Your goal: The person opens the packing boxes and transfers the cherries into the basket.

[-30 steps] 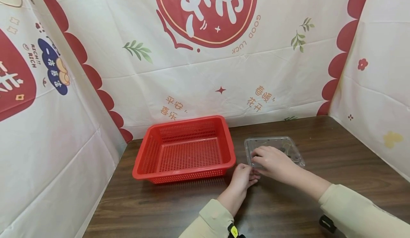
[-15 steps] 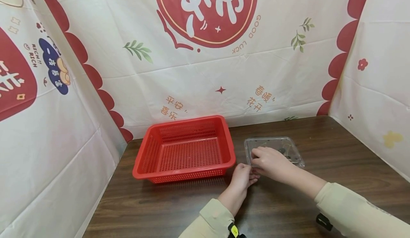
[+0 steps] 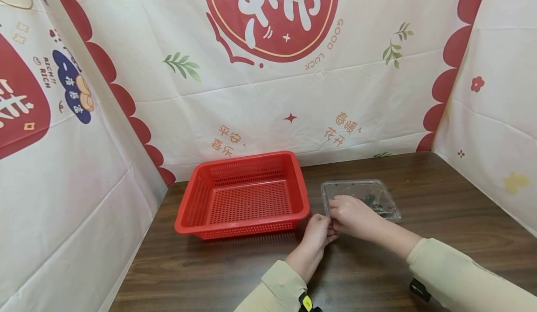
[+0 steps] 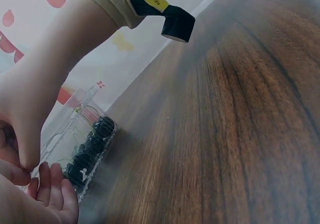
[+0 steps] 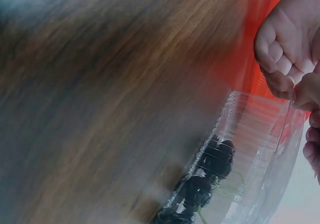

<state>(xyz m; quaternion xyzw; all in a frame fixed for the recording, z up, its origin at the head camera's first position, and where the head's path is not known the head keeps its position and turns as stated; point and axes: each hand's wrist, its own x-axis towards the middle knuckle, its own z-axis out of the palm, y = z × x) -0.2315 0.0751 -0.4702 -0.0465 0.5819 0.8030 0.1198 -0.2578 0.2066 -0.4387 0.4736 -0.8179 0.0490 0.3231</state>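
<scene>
A clear plastic box (image 3: 379, 191) with its lid down lies on the table, and several dark round things (image 4: 95, 143) with thin green stems show inside it. At the box's near left corner, the left hand (image 3: 314, 236) pinches the edge between thumb and forefinger, its other fingers loosely bent. Close against it, the right hand (image 3: 354, 216) has curled fingers pinching the same corner from above. In the right wrist view both hands meet at the rim of the box (image 5: 260, 116). The exact contact of the fingertips is partly hidden.
A red perforated basket (image 3: 249, 204) with nothing in it stands left of the box, close to the left hand. The brown wooden table (image 3: 201, 274) is bordered at the back and sides by a printed white cloth (image 3: 268, 102).
The right hand's fingers have drawn in more tightly at the corner, and its forearm has shifted slightly left. More of the dark things shows through the lid. The left hand has stayed in place.
</scene>
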